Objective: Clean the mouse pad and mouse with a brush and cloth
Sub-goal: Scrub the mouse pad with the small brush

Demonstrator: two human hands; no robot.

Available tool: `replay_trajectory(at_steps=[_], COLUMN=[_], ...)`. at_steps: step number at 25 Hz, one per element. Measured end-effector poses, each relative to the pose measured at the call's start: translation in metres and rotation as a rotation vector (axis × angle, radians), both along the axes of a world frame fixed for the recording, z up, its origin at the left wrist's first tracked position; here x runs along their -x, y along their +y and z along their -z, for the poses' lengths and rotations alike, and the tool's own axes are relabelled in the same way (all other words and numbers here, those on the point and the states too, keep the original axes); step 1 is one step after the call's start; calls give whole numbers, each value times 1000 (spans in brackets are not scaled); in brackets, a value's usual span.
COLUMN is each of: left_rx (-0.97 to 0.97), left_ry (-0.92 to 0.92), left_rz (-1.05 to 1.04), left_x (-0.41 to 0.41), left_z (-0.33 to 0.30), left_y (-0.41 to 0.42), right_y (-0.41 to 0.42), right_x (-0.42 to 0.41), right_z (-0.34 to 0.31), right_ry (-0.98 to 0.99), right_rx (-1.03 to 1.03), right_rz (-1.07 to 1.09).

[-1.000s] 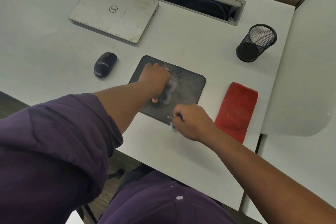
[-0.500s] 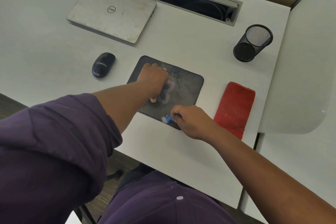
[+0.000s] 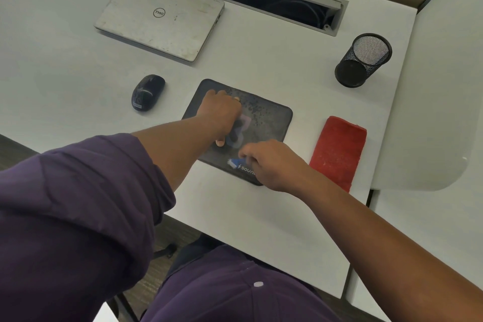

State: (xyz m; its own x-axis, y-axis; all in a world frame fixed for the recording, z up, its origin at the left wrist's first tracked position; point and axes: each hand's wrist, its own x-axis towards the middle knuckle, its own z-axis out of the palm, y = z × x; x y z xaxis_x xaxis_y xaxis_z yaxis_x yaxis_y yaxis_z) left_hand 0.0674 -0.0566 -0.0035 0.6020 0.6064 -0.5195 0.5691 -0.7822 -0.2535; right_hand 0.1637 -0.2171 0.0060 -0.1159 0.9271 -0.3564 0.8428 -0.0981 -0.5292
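Since the earlier frames, the right hand (image 3: pixel 271 165) has drawn the small blue-and-white brush (image 3: pixel 234 163) leftward along the near edge of the dark rectangular fabric mouse pad (image 3: pixel 271 117), so the printed white lettering beside it shows again. Its fingers are curled round the brush handle, pinching it, with the bristle end poking out to the left of the knuckles and touching the pad. The left hand (image 3: pixel 222 112) presses down on the far left part of the pad, fingers bent at the far edge and thumb splayed toward the near side. Dark specks lie scattered on the pad to the right of that hand. A black oval computer mouse (image 3: pixel 147 93) rests on the white desk (image 3: pixel 261 60), left of the pad and apart from both hands. A folded red cloth (image 3: pixel 338 151) lies just right of the pad, near the right wrist, untouched.
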Motion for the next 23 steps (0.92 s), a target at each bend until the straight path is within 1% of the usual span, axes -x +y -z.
replay_trajectory(at_steps=[1, 3, 6, 8, 11, 12, 13, 15, 17, 20, 21, 23], left_rx=[5, 7, 5, -3, 2, 8, 12, 12, 16, 15, 13, 13], left_ry=[-2, -4, -1, -6, -13, -15, -13, -9, -9, -12, -10, -6], left_rz=[-2, -3, -9, -7, 2, -4, -7, -13, -20, -17, -21, -20], left_x=[0, 0, 0, 0, 0, 0, 1, 1, 1, 1, 1, 1], left_z=[0, 0, 1, 1, 2, 2, 2, 1, 0, 0, 0, 0], left_y=[0, 1, 1, 1, 1, 1, 2, 2, 2, 1, 1, 2], right_y=[4, 8, 8, 7, 12, 14, 14, 12, 10, 11, 11, 8], right_x=[3, 6, -4, -10, -1, 1, 1, -7, -13, -11, -11, -14], right_z=[-1, -3, -7, -13, -14, -13, -12, -9, -8, -11, -12, -10], right_ry=[20, 6, -139, -185, -43, -14, -17, -114, -163, 7, 13, -93], right_rx=[-1, 66, 190, 184, 49, 45, 65, 175, 208, 117, 116, 182], right_rz=[-9, -48, -121, -119, -87, -79, -79, -134, -150, -33, -27, -88])
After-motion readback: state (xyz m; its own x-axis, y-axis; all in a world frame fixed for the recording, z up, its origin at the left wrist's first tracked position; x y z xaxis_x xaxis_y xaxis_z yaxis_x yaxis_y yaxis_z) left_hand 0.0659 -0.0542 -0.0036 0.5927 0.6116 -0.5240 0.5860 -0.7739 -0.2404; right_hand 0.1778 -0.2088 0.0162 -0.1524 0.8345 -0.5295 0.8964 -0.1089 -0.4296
